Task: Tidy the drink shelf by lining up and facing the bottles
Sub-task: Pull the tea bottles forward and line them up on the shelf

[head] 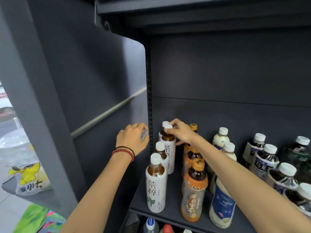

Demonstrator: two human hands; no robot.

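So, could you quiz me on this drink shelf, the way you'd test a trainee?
1. The right hand pinches the cap of a white-label tea bottle. What colour is that cap? A) orange B) white C) green
2. True or false: the left hand holds a bottle.
3. Fill in: the front bottle of the next row to the right has an ___ cap.
Key: 1 B; 2 false; 3 orange.
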